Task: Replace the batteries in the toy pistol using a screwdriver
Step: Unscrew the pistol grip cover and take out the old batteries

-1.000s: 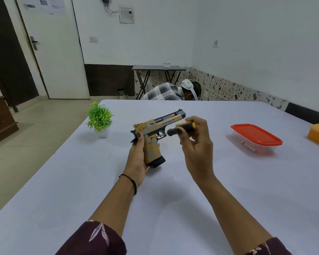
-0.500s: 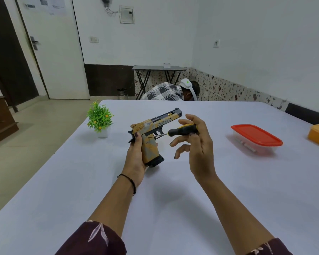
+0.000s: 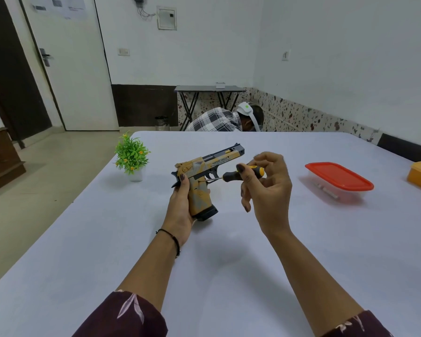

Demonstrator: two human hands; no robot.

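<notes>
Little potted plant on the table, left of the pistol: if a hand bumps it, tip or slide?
The potted plant probably tips rather than slides: its bushy green top spreads wider than the small white pot under it. It looks artificial and likely light, so a slight nudge could move it. The table seems covered in cloth, which may grip the base and favour toppling.

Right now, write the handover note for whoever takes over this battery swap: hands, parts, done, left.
Left hand: grips the toy pistol by its grip, butt on the white table, barrel pointing away and right.
Right hand: pinches the black-and-yellow screwdriver; its tip sits at the top of the grip, near the trigger.
Red-lidded clear container: shut, on the table to the right, with small cylinders inside, possibly batteries.
Done: screwdriver placed on the pistol.
Left: no cover is off yet; undo the screw, swap batteries, close up.
</notes>
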